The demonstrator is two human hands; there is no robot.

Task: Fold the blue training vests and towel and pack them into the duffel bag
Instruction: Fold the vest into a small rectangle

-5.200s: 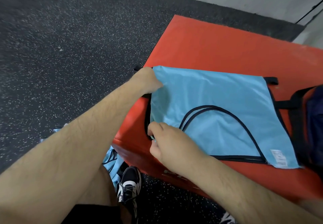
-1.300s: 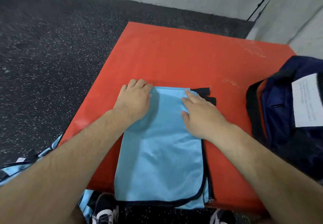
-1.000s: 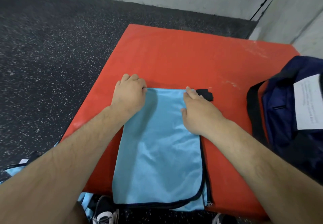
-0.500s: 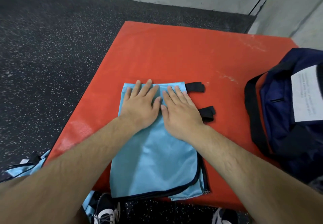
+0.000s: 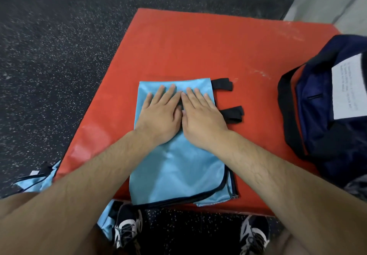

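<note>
A light blue training vest (image 5: 178,171) with black trim lies folded into a narrow strip on the red padded box (image 5: 198,48). Its near end hangs a little over the box's front edge. Two black straps (image 5: 228,99) stick out from its right side. My left hand (image 5: 158,113) and my right hand (image 5: 200,115) lie flat side by side on the vest's far half, fingers straight, pressing it down. The navy duffel bag (image 5: 325,115) stands open at the right of the box, with a white label (image 5: 349,87) inside.
More light blue vest fabric (image 5: 41,177) lies on the speckled black floor at the lower left, and some by my left shoe (image 5: 127,227). A grey wall runs along the back. My right shoe (image 5: 254,233) stands in front of the box.
The vest went from a wide single layer to a narrow folded strip. My hands moved from its far corners to its middle and now press flat together there.
</note>
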